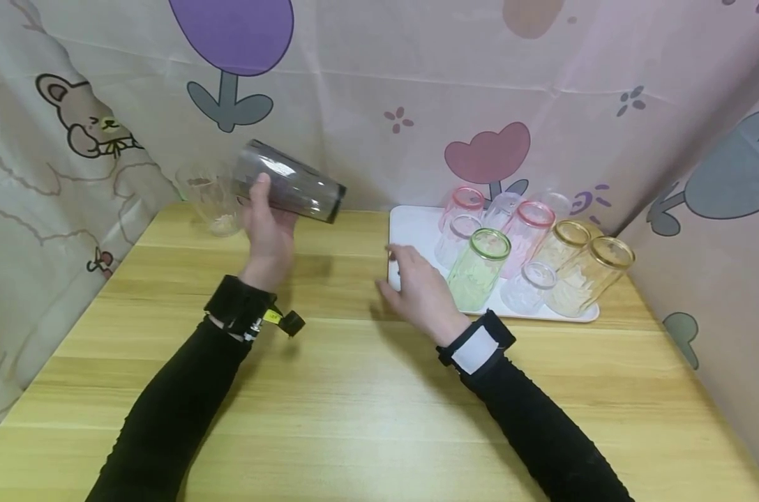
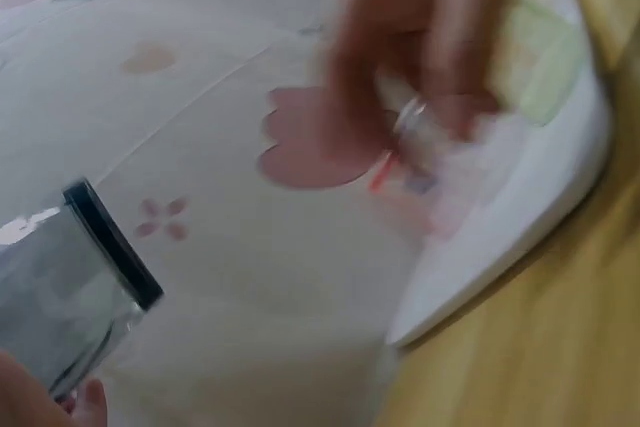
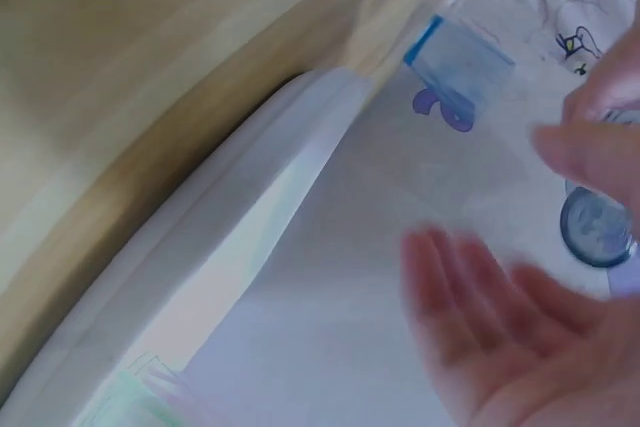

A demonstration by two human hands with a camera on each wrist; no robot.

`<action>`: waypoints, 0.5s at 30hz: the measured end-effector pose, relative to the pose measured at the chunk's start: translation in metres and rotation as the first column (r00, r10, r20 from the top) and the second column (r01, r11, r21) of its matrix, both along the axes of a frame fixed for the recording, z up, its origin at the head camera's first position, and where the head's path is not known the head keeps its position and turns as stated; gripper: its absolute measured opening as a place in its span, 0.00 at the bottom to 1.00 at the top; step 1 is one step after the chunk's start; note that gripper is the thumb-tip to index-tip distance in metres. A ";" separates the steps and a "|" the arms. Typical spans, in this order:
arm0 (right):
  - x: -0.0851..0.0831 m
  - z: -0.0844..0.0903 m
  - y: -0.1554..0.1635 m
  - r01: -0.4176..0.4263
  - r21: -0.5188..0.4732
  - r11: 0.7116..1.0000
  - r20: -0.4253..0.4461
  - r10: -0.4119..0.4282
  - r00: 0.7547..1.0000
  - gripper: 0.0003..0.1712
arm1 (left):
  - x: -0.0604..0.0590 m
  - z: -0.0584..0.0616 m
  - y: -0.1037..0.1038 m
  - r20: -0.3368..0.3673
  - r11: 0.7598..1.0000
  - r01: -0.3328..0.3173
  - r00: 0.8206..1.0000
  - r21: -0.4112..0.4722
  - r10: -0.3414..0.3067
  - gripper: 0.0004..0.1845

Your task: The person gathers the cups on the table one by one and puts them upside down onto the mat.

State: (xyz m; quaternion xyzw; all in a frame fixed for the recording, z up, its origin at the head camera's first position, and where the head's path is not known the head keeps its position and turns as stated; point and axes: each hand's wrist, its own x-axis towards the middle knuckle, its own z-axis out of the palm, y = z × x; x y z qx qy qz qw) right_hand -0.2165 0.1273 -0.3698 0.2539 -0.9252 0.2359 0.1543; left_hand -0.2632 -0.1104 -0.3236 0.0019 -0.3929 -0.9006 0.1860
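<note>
My left hand grips a grey see-through drinking glass above the table's back left part. The glass lies tilted nearly sideways, its dark thick end pointing right and slightly down. In the left wrist view the same glass shows at the lower left. My right hand hovers at the left edge of the white tray, fingers loosely spread and holding nothing. Blurred right-hand fingers appear in the right wrist view. Right beside that hand, a green glass stands on the tray.
Several more glasses crowd the tray, among them a pink glass, an amber glass and a small clear glass. Behind my left hand stands a clear glass on the wooden table. A patterned curtain hangs along the back and sides.
</note>
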 end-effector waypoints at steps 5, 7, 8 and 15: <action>-0.001 0.001 0.000 -0.059 -0.175 0.983 -0.196 0.024 0.980 0.49 | 0.006 -0.019 0.026 0.033 0.992 0.119 0.992 -0.044 -0.118 0.13; -0.002 0.001 0.000 -0.092 -0.216 0.972 -0.272 0.031 0.962 0.52 | 0.008 -0.025 0.035 0.044 0.981 0.179 0.983 -0.074 -0.176 0.12; -0.002 0.001 0.000 -0.110 -0.229 0.967 -0.303 0.037 0.952 0.52 | 0.010 -0.028 0.039 0.054 0.974 0.209 0.977 -0.088 -0.205 0.12; -0.002 0.003 -0.003 -0.209 -0.253 0.945 -0.413 0.089 0.906 0.51 | 0.018 -0.041 0.054 0.153 0.930 0.355 0.928 -0.093 -0.339 0.18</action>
